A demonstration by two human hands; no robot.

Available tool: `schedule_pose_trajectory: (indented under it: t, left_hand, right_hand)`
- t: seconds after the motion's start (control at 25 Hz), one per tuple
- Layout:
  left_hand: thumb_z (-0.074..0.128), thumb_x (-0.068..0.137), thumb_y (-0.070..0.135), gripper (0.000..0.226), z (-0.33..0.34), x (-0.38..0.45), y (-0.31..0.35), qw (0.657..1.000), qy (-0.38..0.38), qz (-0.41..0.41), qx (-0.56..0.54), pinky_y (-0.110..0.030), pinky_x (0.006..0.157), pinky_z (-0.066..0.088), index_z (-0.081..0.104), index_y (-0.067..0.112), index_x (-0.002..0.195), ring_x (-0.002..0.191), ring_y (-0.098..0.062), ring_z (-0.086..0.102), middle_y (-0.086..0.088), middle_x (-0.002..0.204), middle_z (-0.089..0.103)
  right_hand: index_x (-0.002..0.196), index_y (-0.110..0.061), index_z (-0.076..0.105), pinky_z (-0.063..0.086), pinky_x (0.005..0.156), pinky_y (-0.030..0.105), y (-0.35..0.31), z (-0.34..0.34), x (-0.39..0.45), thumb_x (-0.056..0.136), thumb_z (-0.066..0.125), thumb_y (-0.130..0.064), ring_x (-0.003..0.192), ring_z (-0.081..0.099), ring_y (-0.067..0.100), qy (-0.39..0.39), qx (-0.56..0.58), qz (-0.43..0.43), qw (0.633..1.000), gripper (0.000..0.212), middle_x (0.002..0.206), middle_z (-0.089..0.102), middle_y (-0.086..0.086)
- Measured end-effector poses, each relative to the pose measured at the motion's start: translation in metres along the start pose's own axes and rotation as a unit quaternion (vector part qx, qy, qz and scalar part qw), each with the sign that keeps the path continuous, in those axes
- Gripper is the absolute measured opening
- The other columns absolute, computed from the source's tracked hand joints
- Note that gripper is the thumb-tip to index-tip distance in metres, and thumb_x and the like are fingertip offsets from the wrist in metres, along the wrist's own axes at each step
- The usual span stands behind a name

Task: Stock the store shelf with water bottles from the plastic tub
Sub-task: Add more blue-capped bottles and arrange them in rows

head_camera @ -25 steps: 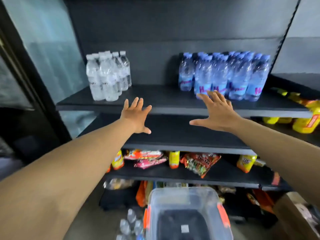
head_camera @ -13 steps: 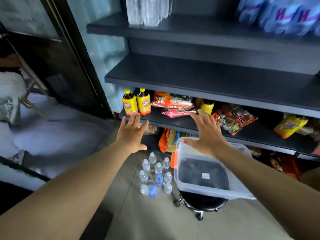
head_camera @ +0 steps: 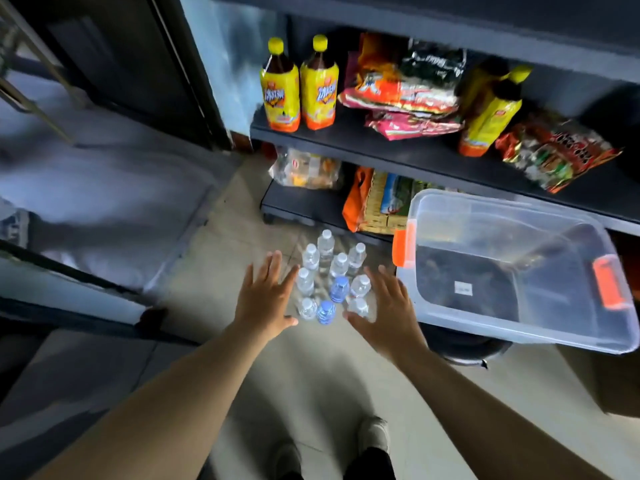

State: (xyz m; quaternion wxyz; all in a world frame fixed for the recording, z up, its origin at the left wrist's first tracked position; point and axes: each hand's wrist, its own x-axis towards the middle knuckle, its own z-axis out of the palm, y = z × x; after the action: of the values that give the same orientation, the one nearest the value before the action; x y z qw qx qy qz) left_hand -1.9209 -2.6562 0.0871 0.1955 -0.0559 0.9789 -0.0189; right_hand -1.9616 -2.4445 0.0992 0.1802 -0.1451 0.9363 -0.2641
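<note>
Water bottles (head_camera: 329, 282) stand on the floor between the left hand (head_camera: 266, 299) and right hand (head_camera: 388, 306), each grip spread, holding nothing.

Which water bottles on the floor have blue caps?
Two of the water bottles do: one in the nearest row between the left hand and right hand, and one just behind it. The others have white caps.

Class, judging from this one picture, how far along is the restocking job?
Done: the plastic tub looks empty. In hand: nothing yet; the left hand and right hand are open, flanking the water bottles on the floor. Left: these bottles need shelving.
</note>
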Motion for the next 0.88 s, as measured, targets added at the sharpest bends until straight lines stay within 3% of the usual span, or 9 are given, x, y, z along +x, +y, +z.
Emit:
schedule_pose_trajectory:
  t: [0.16,0.32,0.44,0.56,0.76,0.88]
  left_hand:
    - [0.062,0.079,0.055,0.099,0.085,0.031,0.018,1.0,0.007,-0.007,-0.018,-0.041,0.116,0.008,0.002,0.024,0.151,0.146,-0.027,0.006,-0.016,0.158,0.0]
    - [0.066,0.076,0.052,0.095,0.165,0.083,0.038,0.992,0.062,-0.011,-0.105,-0.036,0.109,0.02,0.013,0.024,0.15,0.143,-0.024,0.018,-0.011,0.156,0.014]
    - [0.07,0.076,0.046,0.095,0.237,0.113,0.058,0.971,0.074,-0.01,-0.226,-0.033,0.111,0.022,0.015,0.022,0.15,0.143,-0.024,0.019,-0.008,0.158,0.013]
    - [0.073,0.077,0.036,0.092,0.308,0.146,0.075,0.935,0.102,0.011,-0.338,-0.021,0.111,0.014,0.019,0.019,0.149,0.144,-0.021,0.015,-0.005,0.158,0.011]
    - [0.074,0.078,0.018,0.088,0.375,0.195,0.09,0.88,0.128,0.064,-0.454,0.003,0.093,0.011,0.021,0.015,0.147,0.134,-0.004,0.026,0.004,0.152,0.024]
    - [0.074,0.078,0.017,0.09,0.402,0.215,0.095,0.853,0.134,0.049,-0.503,0.008,0.085,0.016,0.018,0.02,0.148,0.12,0.008,0.028,0.015,0.137,0.032]
  right_hand:
    - [0.149,-0.023,0.02,0.015,0.116,0.033,0.051,0.078,0.022,0.084,0.065,-0.045,0.145,0.013,0.022,-0.04,-0.002,0.025,0.999,0.083,0.157,0.017,0.002]
    - [0.148,-0.02,0.025,0.029,0.11,0.032,0.108,0.145,0.071,0.082,0.069,-0.038,0.14,0.027,0.022,-0.022,0.053,0.038,0.998,0.081,0.153,0.025,0.004]
    - [0.143,-0.023,0.032,0.028,0.092,0.019,0.146,0.187,0.11,0.08,0.072,-0.03,0.129,0.038,0.016,0.015,0.125,0.042,0.991,0.075,0.143,0.035,-0.002]
    - [0.14,-0.025,0.035,0.025,0.085,0.015,0.185,0.235,0.15,0.08,0.073,-0.026,0.12,0.039,0.009,0.02,0.173,0.023,0.985,0.072,0.129,0.038,-0.008]
    - [0.145,-0.019,0.028,0.027,0.099,0.02,0.226,0.297,0.218,0.082,0.072,-0.023,0.126,0.035,0.005,0.025,0.23,-0.016,0.973,0.078,0.148,0.034,-0.005]
    - [0.143,-0.016,0.031,0.032,0.102,0.024,0.236,0.319,0.248,0.081,0.073,-0.022,0.13,0.038,0.014,0.04,0.242,0.006,0.969,0.075,0.147,0.037,0.0]
